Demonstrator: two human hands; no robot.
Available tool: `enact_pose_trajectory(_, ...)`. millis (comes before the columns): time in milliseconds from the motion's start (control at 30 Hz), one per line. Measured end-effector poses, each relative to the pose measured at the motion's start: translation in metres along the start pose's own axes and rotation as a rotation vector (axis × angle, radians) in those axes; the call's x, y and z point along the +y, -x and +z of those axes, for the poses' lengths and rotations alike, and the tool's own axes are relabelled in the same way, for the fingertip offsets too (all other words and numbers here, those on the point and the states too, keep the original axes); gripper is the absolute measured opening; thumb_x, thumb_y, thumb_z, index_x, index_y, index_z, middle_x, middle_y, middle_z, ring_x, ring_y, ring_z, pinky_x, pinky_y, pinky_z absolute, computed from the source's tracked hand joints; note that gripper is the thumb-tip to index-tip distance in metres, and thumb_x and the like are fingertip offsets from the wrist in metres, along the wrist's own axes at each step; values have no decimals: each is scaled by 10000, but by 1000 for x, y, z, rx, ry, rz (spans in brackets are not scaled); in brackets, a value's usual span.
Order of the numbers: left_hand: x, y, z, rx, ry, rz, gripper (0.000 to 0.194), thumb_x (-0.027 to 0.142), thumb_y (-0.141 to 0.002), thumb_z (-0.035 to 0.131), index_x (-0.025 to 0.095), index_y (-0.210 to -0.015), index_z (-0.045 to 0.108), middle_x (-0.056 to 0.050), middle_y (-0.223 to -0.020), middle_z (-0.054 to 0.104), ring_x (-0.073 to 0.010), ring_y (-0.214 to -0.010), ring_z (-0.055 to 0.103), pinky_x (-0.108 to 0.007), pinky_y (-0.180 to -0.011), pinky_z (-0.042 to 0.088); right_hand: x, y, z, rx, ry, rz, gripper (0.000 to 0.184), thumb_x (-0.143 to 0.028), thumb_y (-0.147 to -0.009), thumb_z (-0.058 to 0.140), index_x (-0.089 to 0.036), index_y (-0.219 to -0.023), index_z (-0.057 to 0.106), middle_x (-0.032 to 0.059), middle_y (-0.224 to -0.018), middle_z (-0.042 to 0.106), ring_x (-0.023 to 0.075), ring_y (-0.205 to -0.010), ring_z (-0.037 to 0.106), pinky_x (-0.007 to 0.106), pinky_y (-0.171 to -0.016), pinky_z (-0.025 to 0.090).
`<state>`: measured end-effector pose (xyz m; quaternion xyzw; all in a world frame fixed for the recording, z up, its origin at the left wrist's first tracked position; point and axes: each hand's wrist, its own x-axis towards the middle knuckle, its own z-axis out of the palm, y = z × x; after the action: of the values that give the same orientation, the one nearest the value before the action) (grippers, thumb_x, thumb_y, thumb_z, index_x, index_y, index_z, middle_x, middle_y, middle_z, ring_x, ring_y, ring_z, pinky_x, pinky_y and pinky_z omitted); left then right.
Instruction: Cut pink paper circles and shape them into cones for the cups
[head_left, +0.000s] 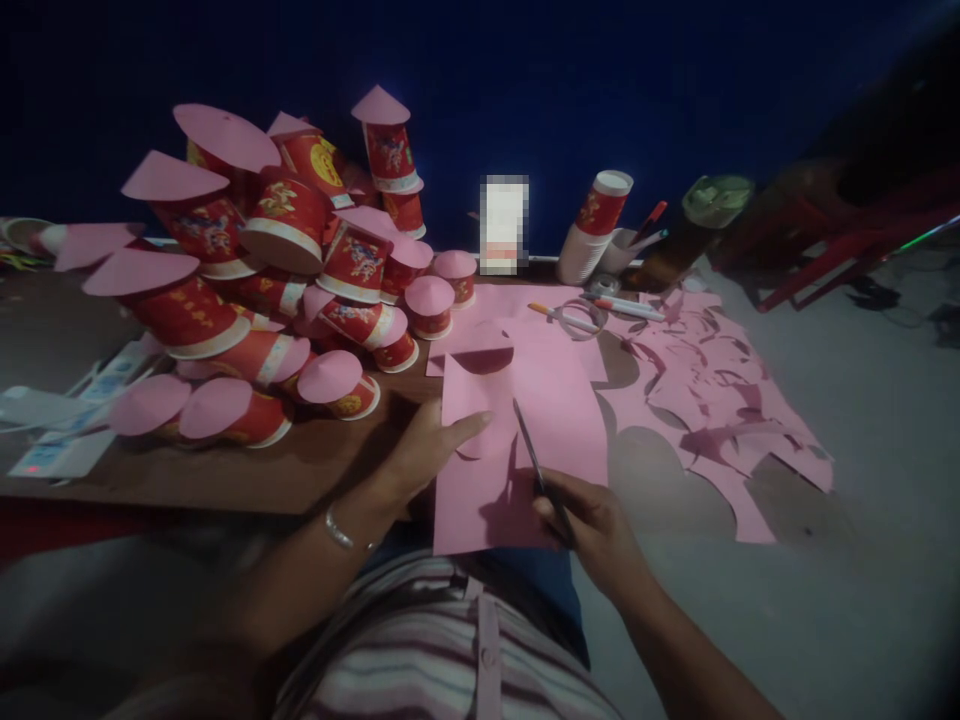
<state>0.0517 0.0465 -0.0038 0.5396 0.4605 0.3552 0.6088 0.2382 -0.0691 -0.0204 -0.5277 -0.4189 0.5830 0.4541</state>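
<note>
My left hand (431, 445) grips the left edge of a pink paper sheet (469, 510), its thumb lying on top. My right hand (592, 520) is closed around a pair of dark scissors (536, 455). The blades point up and away from me, at the sheet's right side. A curved cut-out shows near the top of the held sheet, with a dark shadow in it. Beneath and behind lies another pink sheet (566, 390). Whether the blades are parted cannot be made out.
At left, red paper cups (285, 215) with pink cone tops (176, 175) are piled up. Pink offcuts (705, 370) hang at right. Behind are pens (630, 308), a tape roll (581, 320), stacked cups (596, 230) and a bottle (697, 225). A power strip (82, 420) lies far left.
</note>
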Motion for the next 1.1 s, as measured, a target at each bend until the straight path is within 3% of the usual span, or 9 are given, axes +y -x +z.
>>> enact_pose_trajectory(467,1,1,-3,-5,-22,-36,438,417,-776,755,125,-1098,706,-121,-1125,741,-293,-1040,681,-393,-911,529,-1,2,1,3,-9,29,325,-423,-826,718,-163,-1018,752,-40,-588,470,86,-520,384,210,-468,346)
enact_pose_trajectory(767,4,1,-4,-86,-55,-36,330,377,-795,736,138,-1022,725,-87,-1042,758,-255,-967,688,-347,-862,538,-4,1,-3,12,18,60,366,-429,-798,737,-152,-1037,747,-29,-606,501,96,-540,396,219,-484,363)
enact_pose_trajectory(1100,9,0,-4,-72,-62,-20,308,357,-766,751,143,-986,733,-88,-1023,764,-258,-940,696,-343,-838,542,-2,1,-6,19,44,66,352,-445,-810,720,-150,-1002,734,-34,-589,485,104,-538,401,238,-499,369)
